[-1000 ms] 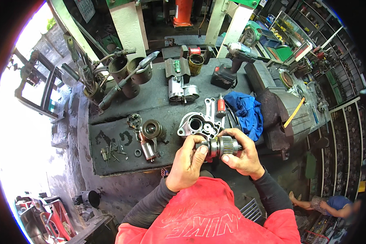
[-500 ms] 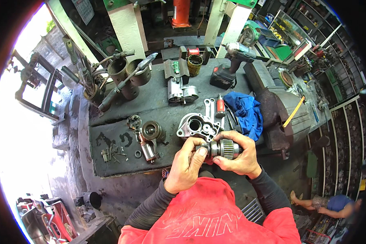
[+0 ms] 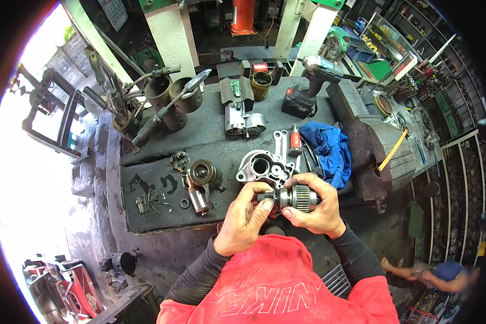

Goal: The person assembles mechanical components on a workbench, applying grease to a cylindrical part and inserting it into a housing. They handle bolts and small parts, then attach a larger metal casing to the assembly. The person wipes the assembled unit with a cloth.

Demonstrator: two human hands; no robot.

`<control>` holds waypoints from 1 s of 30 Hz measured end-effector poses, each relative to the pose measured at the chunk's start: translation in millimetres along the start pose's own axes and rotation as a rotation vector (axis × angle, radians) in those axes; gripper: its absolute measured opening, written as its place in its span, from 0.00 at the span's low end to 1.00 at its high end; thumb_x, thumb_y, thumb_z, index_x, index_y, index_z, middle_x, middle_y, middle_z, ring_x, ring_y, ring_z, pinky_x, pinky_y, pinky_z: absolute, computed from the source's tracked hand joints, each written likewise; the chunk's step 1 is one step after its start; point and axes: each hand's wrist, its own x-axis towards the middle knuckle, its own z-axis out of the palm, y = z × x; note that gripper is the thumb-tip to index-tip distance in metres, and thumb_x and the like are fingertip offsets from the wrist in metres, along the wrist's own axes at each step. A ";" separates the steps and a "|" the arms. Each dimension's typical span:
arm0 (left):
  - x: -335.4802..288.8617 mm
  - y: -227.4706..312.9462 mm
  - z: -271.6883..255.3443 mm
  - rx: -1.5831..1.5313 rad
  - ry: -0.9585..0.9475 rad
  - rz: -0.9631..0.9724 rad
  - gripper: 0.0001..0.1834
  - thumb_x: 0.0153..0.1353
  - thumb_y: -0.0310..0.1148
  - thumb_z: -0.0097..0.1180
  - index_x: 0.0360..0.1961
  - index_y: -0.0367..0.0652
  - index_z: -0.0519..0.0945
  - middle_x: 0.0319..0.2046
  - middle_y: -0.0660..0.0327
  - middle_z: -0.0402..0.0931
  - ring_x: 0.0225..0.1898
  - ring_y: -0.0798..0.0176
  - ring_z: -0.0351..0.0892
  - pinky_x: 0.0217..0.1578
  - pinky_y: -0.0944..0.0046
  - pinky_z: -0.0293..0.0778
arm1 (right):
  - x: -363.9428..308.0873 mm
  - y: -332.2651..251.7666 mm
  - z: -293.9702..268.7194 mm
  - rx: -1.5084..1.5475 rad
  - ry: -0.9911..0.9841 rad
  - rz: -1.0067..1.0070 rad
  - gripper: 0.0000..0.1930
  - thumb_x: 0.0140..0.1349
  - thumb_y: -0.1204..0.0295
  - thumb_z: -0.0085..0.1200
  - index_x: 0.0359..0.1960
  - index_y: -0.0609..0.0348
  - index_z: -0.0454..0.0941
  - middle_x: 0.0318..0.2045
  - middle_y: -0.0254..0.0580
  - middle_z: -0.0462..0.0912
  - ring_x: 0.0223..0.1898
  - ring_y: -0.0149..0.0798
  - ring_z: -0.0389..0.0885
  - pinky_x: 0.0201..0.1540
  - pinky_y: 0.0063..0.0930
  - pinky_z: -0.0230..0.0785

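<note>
Both hands meet just above the near edge of the table, closed on one metal part between them. The right hand (image 3: pixel 316 208) wraps the toothed, wider end of a small geared shaft assembly (image 3: pixel 291 198), while the left hand (image 3: pixel 247 216) pinches its narrow end with fingertips. The part's long axis runs left to right, roughly parallel to the near edge, with the gear end toward the person's right; the right hand carries most of it and the left hand only touches the tip.

Just beyond the hands lies an aluminium housing (image 3: pixel 264 166) with round bores, and left of it a coppery motor piece (image 3: pixel 200 181) and loose screws (image 3: pixel 151 201) near the left near corner. A blue rag (image 3: pixel 329 148) sits right of the housing, beside a heavy bench vise (image 3: pixel 375 156) at the right edge. Toward the far edge stand a cordless drill (image 3: pixel 308 89), a round tin (image 3: pixel 261 85) and two rusty cylinders (image 3: pixel 173 97). No label can be made out on the table.
</note>
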 end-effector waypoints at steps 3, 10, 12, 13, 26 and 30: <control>1.2 -0.6 -3.9 -0.011 -0.007 -0.064 0.15 0.82 0.37 0.53 0.57 0.35 0.73 0.41 0.62 0.78 0.40 0.72 0.76 0.43 0.67 0.77 | 0.6 1.3 1.0 0.023 0.006 0.035 0.29 0.51 0.71 0.77 0.54 0.67 0.81 0.45 0.43 0.87 0.46 0.35 0.86 0.53 0.29 0.79; 6.8 -3.8 -11.6 -0.009 -0.002 -0.112 0.19 0.82 0.39 0.55 0.61 0.34 0.75 0.46 0.62 0.79 0.44 0.73 0.77 0.47 0.69 0.77 | 8.6 2.3 -3.0 -0.060 -0.031 0.007 0.27 0.52 0.70 0.77 0.53 0.67 0.81 0.44 0.44 0.87 0.45 0.35 0.86 0.51 0.30 0.79; 8.5 -7.0 -12.6 -0.031 0.005 -0.087 0.20 0.81 0.38 0.56 0.64 0.35 0.75 0.48 0.63 0.80 0.46 0.73 0.77 0.49 0.69 0.76 | 11.6 4.2 -3.8 -0.096 -0.041 -0.017 0.27 0.52 0.69 0.77 0.52 0.67 0.81 0.44 0.45 0.87 0.44 0.35 0.86 0.50 0.30 0.79; 9.3 -9.4 -13.4 -0.047 0.008 -0.092 0.21 0.81 0.38 0.56 0.65 0.35 0.74 0.49 0.63 0.80 0.47 0.73 0.77 0.49 0.70 0.76 | 13.0 5.7 -3.9 -0.110 -0.043 -0.003 0.27 0.53 0.69 0.77 0.52 0.67 0.81 0.43 0.45 0.87 0.43 0.36 0.87 0.49 0.31 0.79; -7.4 -62.6 -59.4 0.013 0.388 -0.256 0.18 0.76 0.26 0.57 0.64 0.36 0.78 0.48 0.59 0.83 0.41 0.72 0.81 0.44 0.70 0.80 | 65.9 52.6 -4.4 -0.521 -0.139 -0.061 0.27 0.54 0.61 0.73 0.49 0.67 0.79 0.38 0.58 0.85 0.40 0.60 0.87 0.45 0.47 0.79; -20.6 -71.7 -69.0 0.051 0.449 -0.277 0.17 0.77 0.26 0.55 0.63 0.36 0.78 0.46 0.58 0.84 0.40 0.72 0.82 0.43 0.69 0.80 | 87.1 67.0 4.3 -0.645 -0.296 -0.015 0.26 0.56 0.59 0.71 0.47 0.67 0.78 0.40 0.61 0.85 0.42 0.62 0.86 0.46 0.50 0.79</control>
